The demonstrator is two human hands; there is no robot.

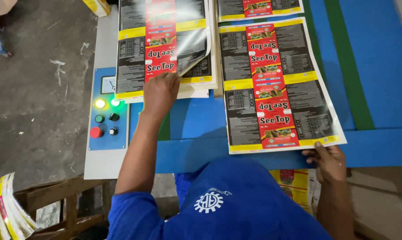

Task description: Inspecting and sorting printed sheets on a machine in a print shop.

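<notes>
Under the left hand's fingers (165,80), stack's top sheet (165,40).

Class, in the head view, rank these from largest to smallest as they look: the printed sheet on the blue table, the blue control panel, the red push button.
1. Printed sheet, under the right hand
2. Blue control panel
3. Red push button

None look alike, so the order is plain.

Stack (165,44) top cut off by edge; left hand (160,92) fingertips hidden.
</notes>
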